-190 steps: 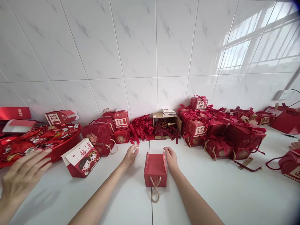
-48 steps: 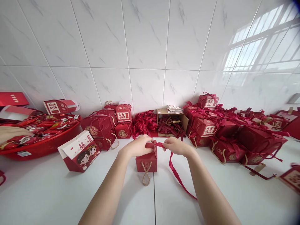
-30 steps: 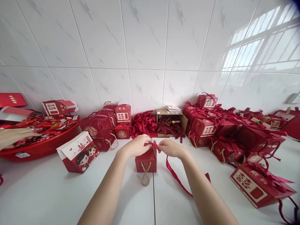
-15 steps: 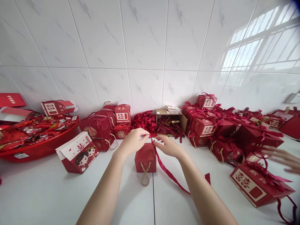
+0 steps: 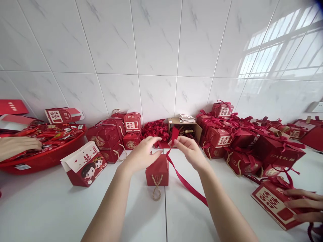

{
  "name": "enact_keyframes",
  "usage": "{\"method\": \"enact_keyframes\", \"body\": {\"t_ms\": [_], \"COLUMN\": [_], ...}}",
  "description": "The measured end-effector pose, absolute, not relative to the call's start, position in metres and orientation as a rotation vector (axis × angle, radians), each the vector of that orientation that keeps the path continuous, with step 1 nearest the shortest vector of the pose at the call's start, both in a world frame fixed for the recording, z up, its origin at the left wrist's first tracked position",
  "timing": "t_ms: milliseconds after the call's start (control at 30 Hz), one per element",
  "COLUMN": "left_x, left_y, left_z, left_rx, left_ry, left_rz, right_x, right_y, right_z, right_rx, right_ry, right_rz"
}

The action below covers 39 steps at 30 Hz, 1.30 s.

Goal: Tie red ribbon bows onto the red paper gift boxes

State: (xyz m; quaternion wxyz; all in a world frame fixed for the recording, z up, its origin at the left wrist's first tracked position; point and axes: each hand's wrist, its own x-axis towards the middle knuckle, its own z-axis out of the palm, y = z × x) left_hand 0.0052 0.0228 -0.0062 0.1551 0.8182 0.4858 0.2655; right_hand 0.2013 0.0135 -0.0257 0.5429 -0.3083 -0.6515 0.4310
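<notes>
A small red gift box (image 5: 157, 171) with a rope handle (image 5: 156, 191) stands on the white counter (image 5: 126, 215) in front of me. My left hand (image 5: 142, 153) hovers just above its top left, fingers spread, touching the box top. My right hand (image 5: 189, 149) is raised above the box and pinches the end of a red ribbon (image 5: 185, 181). The ribbon runs down from my fingers past the box top and trails across the counter toward my right arm.
Another person's hand (image 5: 19, 146) rests in a red tray of candy (image 5: 45, 158) at left. A second person's hand (image 5: 302, 203) lies on a flat red box (image 5: 271, 200) at right. Piles of red boxes (image 5: 227, 137), loose ribbons (image 5: 155, 131), a cardboard box (image 5: 176, 122) line the tiled wall.
My right hand has lifted the ribbon end up and away from the box top. My left hand has opened. The hand at right has come down onto the flat red box.
</notes>
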Motion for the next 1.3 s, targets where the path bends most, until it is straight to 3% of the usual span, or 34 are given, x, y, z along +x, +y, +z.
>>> {"method": "enact_keyframes", "body": {"t_ms": [100, 200, 467, 733, 1000, 1300], "left_x": [-0.002, -0.003, 0.003, -0.003, -0.006, -0.009], "left_y": [0.038, 0.049, 0.056, 0.059, 0.066, 0.067], "left_z": [-0.021, -0.029, -0.037, -0.03, -0.038, -0.038], "left_rx": [2.361, 2.281, 2.268, 2.14, 1.854, 1.89], "left_ry": [1.533, 1.561, 1.344, 1.235, 1.148, 1.167], "left_rz": [0.238, 0.021, 0.138, 0.207, 0.375, 0.358], "right_x": [0.217, 0.237, 0.264, 0.228, 0.2, 0.194], "right_y": [0.002, -0.013, -0.03, 0.006, 0.029, 0.026], "right_z": [-0.014, -0.004, 0.005, -0.023, -0.052, -0.052], "right_rx": [-0.69, -0.635, -0.58, -1.125, -1.32, -1.376], "right_ry": [-1.431, -1.305, -1.18, -1.669, -1.811, -1.846], "right_rz": [0.915, 0.801, 0.642, 0.981, 1.154, 1.192]}}
